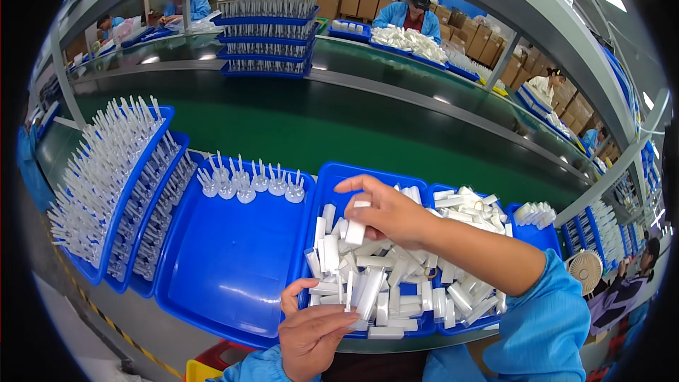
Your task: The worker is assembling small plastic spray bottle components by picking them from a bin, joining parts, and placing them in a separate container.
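Observation:
My left hand [311,332], low in the middle, is closed, its thumb and fingers pinching a slim white and clear plastic piece [368,293]. Above and to its right, my right hand [385,212] grips a small white rectangular block [357,230] between thumb and fingers. Both hands are over a blue tray [336,172] heaped with similar white, partly clear-wrapped pieces [396,269]. Left of that tray lies another blue tray [233,262]. Along its far edge stand several clear, round-based plastic parts [244,187] with upright white stems.
Stacked blue trays [134,198] full of stemmed parts rise at the left. More white pieces fill a tray [467,205] on the right. Beyond runs a green conveyor belt [283,113]; stacked trays [265,39] stand across it, where co-workers sit. A small fan [585,271] is at the right.

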The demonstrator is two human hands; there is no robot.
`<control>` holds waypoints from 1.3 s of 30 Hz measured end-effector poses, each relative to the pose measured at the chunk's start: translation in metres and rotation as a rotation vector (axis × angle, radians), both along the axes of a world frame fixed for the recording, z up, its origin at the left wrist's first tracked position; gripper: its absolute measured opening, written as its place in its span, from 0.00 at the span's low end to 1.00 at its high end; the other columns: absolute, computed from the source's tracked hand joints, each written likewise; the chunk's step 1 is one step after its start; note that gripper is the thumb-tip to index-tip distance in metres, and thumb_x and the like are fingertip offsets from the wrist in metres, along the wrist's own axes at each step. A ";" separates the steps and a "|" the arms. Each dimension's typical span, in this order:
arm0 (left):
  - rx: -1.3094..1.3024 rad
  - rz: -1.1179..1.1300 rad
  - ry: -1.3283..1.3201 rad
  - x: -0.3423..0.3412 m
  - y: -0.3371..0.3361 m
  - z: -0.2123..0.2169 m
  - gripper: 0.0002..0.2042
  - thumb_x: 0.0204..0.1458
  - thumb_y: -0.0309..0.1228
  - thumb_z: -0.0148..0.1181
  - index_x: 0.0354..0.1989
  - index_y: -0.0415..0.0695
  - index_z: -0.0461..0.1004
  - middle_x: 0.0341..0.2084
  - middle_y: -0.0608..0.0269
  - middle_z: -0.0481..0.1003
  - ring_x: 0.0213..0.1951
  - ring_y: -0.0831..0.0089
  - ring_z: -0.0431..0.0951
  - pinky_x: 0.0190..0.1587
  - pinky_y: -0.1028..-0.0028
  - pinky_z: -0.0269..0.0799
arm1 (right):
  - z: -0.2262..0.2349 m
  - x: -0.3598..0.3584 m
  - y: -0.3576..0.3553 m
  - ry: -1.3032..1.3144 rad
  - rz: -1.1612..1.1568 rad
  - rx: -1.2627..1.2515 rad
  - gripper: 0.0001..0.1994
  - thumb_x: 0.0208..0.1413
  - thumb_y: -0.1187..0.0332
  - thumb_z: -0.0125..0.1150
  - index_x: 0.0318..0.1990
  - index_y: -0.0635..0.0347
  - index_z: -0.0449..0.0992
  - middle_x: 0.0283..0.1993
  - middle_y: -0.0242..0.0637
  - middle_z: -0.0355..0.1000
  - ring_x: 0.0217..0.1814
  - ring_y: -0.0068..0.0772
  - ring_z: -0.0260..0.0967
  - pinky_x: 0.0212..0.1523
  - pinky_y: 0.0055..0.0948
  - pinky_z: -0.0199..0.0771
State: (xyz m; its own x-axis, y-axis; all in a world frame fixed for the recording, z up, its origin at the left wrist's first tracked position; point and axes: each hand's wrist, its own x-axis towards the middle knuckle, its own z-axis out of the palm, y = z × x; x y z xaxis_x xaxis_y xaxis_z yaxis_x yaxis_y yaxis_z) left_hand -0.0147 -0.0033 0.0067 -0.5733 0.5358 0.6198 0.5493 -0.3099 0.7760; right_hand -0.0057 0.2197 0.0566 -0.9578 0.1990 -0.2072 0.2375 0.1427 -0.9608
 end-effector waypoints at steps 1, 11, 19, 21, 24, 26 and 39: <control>0.000 0.007 0.001 0.001 0.001 0.001 0.08 0.34 0.19 0.64 0.26 0.42 0.77 0.23 0.62 0.75 0.32 0.68 0.73 0.51 0.58 0.57 | 0.003 0.006 -0.003 -0.034 0.001 -0.159 0.20 0.54 0.68 0.53 0.54 0.60 0.60 0.29 0.32 0.64 0.22 0.17 0.58 0.20 0.21 0.57; -0.008 -0.020 0.031 0.003 0.007 0.001 0.06 0.38 0.20 0.62 0.27 0.43 0.77 0.22 0.64 0.75 0.31 0.71 0.73 0.51 0.60 0.54 | 0.020 0.036 -0.019 -0.073 0.105 -0.249 0.11 0.58 0.66 0.49 0.46 0.59 0.63 0.33 0.31 0.64 0.28 0.19 0.57 0.28 0.21 0.58; -0.105 -0.105 0.144 0.001 0.004 0.001 0.06 0.38 0.22 0.60 0.26 0.46 0.77 0.23 0.66 0.74 0.32 0.69 0.72 0.51 0.59 0.54 | 0.014 0.053 -0.003 -0.003 0.243 -0.028 0.11 0.59 0.59 0.45 0.41 0.57 0.60 0.26 0.34 0.63 0.28 0.22 0.59 0.29 0.25 0.59; -0.111 -0.106 0.133 0.002 0.005 0.001 0.06 0.37 0.23 0.60 0.26 0.46 0.77 0.24 0.65 0.74 0.34 0.66 0.72 0.51 0.59 0.54 | 0.023 0.058 -0.009 -0.134 0.292 0.107 0.12 0.59 0.58 0.45 0.40 0.57 0.60 0.26 0.36 0.63 0.29 0.22 0.60 0.30 0.25 0.59; -0.123 -0.074 0.145 0.003 0.005 0.001 0.05 0.37 0.25 0.61 0.26 0.45 0.76 0.28 0.60 0.73 0.41 0.59 0.69 0.52 0.57 0.54 | 0.018 0.068 -0.022 -0.085 0.384 0.238 0.12 0.60 0.56 0.44 0.40 0.55 0.61 0.27 0.36 0.64 0.31 0.27 0.61 0.32 0.28 0.59; -0.061 0.020 -0.073 0.012 0.007 0.003 0.06 0.37 0.26 0.62 0.26 0.44 0.74 0.32 0.56 0.71 0.44 0.54 0.66 0.52 0.55 0.54 | 0.014 0.075 -0.035 0.082 0.429 0.322 0.13 0.60 0.56 0.43 0.41 0.55 0.61 0.28 0.36 0.64 0.32 0.30 0.61 0.34 0.31 0.60; 0.006 -0.092 -0.295 0.004 0.003 -0.016 0.05 0.47 0.25 0.59 0.30 0.40 0.70 0.36 0.52 0.73 0.56 0.49 0.59 0.55 0.54 0.51 | -0.014 0.011 0.127 -0.068 0.380 1.379 0.18 0.44 0.70 0.60 0.47 0.49 0.71 0.52 0.36 0.63 0.54 0.37 0.58 0.50 0.39 0.54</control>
State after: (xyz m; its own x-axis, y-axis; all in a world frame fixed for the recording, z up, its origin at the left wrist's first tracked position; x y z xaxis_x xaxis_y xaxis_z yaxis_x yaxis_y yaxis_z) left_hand -0.0108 0.0000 -0.0094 -0.6780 0.5906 0.4376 0.2702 -0.3534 0.8956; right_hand 0.0053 0.3469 0.0431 -0.9939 0.0142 -0.1094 0.0135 0.9999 0.0064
